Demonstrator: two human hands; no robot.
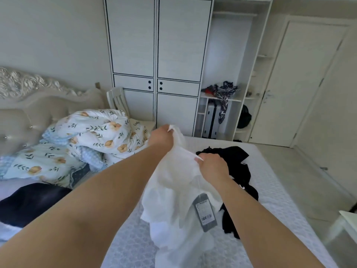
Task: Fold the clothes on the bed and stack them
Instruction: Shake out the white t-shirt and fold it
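Observation:
A white garment hangs crumpled above the mattress, held up by both hands. My left hand grips its top edge at the higher point. Lower and to the right, my right hand pinches another part of the fabric. A grey price tag dangles from the garment on a thin string. Black clothes lie in a heap on the bed just right of the white garment, partly hidden behind my right forearm.
A bundled floral duvet fills the bed's left side, with a dark navy garment in front of it. A white wardrobe with open shelves stands beyond the bed. A white table corner pokes in at the right.

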